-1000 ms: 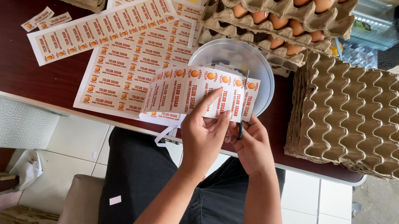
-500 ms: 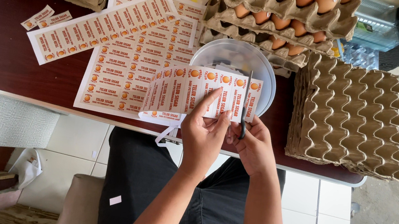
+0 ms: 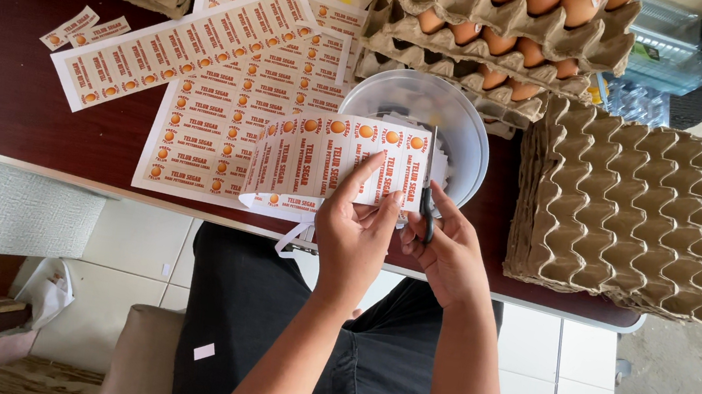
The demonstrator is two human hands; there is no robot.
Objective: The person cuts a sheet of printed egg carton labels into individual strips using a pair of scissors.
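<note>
Left hand pinching the lower edge of a strip of labels, thumb and fingers closed on the paper, holding it upright just in front of the clear plastic bowl. Right hand wrapped around small scissors, blades pointing up along the strip's right edge, close beside the left fingertips.

Risks, judged from this: a crooked cut slicing through a printed label rather than the gap between columns, since the strip hangs loosely curved (only one edge is held). Blades passing so near the left fingers could nick them. A freed label might miss the bowl and drop off the table edge onto the lap below. Left of the bowl, loose label sheets could get swept aside by an elbow; right of the bowl, stacked empty egg trays; behind the bowl, trays of eggs could be bumped by a careless reach.
</note>
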